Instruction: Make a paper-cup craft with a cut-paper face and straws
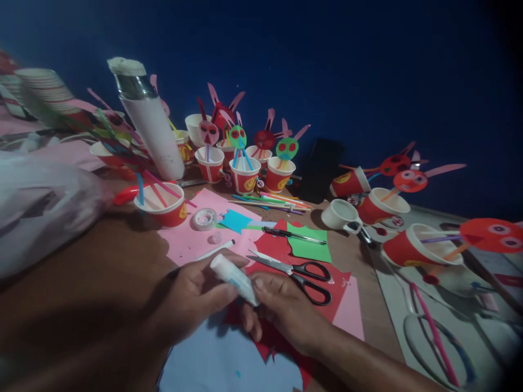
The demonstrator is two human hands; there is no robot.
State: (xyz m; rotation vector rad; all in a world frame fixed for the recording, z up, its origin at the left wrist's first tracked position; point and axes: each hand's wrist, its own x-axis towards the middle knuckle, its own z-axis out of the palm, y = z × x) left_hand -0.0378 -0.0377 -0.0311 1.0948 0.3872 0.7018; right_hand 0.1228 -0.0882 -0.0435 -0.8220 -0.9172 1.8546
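Note:
A white glue stick lies tilted between my two hands above the sheets of paper. My left hand has its thumb and fingers around the stick's upper left part. The lower right end is pinched by my right hand. Just beyond my right hand, black-handled scissors rest on red paper. A black pen lies partly on green paper. Close to the near edge is a light blue-grey sheet. Pink paper holds a tape roll.
Red paper cups with paper rabbit faces stand at the back. More cups tilt at the right, near a white mug. A tall white flask and a plastic bag are at the left.

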